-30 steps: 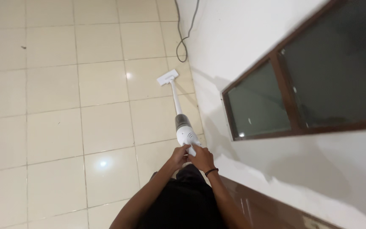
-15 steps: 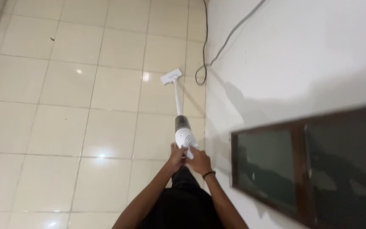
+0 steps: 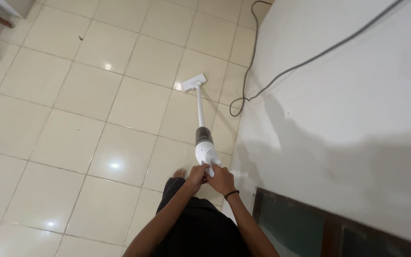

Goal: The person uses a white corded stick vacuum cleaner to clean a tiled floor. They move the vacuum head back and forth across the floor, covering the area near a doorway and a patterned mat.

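Both hands grip the handle end of a white stick vacuum (image 3: 203, 145): the left hand (image 3: 197, 175) wraps it from the left with fingers curled closed around it, and the right hand (image 3: 222, 180), which wears a dark wristband (image 3: 231, 193), closes over it from the right, fingers likewise folded on the handle. The vacuum's grey dust cup sits just below the hands, its slim tube runs forward, and the flat floor head (image 3: 193, 82) rests on the cream tiled floor (image 3: 72, 123) near the white wall (image 3: 338, 119). For a clean pass, judgement suggests keeping the head flat on the tile, holding the tube at a shallow angle, and steering clear of the dark cable (image 3: 248, 81) that loops on the floor just beside the wall and climbs it. A dark-framed window (image 3: 310, 228) lies at lower right. No packages, labels or signs are visible; the small dark specks on the tiles are too small to identify.
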